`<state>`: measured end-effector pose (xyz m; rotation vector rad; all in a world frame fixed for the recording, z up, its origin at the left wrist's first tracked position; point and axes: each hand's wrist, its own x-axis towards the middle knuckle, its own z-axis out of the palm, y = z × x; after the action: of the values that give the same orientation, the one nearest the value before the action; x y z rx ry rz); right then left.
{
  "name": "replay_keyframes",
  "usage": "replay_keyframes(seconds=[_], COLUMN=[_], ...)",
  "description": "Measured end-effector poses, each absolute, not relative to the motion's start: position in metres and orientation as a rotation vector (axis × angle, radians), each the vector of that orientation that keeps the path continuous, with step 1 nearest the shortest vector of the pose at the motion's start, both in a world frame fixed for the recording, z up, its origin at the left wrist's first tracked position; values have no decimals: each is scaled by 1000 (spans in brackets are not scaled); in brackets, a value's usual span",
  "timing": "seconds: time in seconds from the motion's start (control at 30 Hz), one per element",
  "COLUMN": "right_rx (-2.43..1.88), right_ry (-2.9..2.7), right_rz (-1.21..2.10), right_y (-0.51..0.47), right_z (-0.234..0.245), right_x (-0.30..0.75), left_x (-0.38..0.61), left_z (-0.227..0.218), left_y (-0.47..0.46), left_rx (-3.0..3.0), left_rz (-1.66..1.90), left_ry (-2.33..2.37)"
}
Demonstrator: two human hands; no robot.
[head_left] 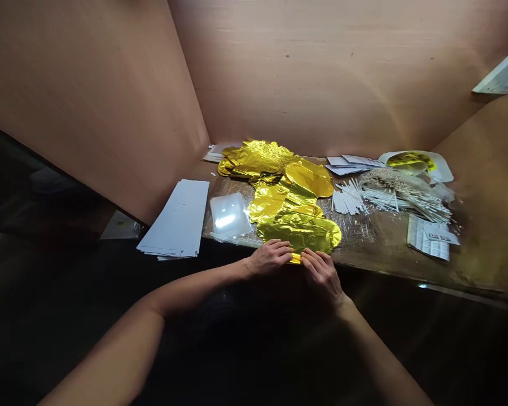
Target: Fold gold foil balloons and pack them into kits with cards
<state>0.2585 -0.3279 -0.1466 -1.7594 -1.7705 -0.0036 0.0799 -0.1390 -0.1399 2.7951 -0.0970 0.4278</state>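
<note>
A flat gold foil balloon (298, 230) lies at the front edge of the table, its near edge folded or rolled into a narrow strip. My left hand (271, 256) grips that strip from the left, fingers curled over it. From the right, my right hand (322, 272) presses its curled fingers on the same strip. A short bright piece of foil shows between the two hands. Beyond them, more gold foil balloons (262, 160) are heaped, overlapping and crinkled. What lies under my fingers is hidden.
A stack of white cards (180, 217) overhangs the table's left front edge, beside clear plastic sleeves (229, 215). To the right lie many white paper sticks (347, 198), a netted bundle (381, 179), a white tray (444, 166) and printed papers (427, 237). Wooden panels (322, 73) enclose the table (376, 245).
</note>
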Motion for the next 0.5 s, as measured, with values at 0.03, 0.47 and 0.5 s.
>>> replay_keyframes(seconds=[0.03, 0.47, 0.5], right_rx=[-1817, -2300, -2302], right_ry=[-1687, -1339, -1351], right_rz=[39, 255, 183], right_y=[-324, -273, -285], right_z=[-142, -101, -99], right_x=[260, 295, 285], left_x=[87, 106, 101], left_z=[-133, -130, -134], left_y=[-135, -136, -139], left_rx=[2775, 3003, 3009], left_rz=[374, 411, 405], left_ry=[-35, -127, -139])
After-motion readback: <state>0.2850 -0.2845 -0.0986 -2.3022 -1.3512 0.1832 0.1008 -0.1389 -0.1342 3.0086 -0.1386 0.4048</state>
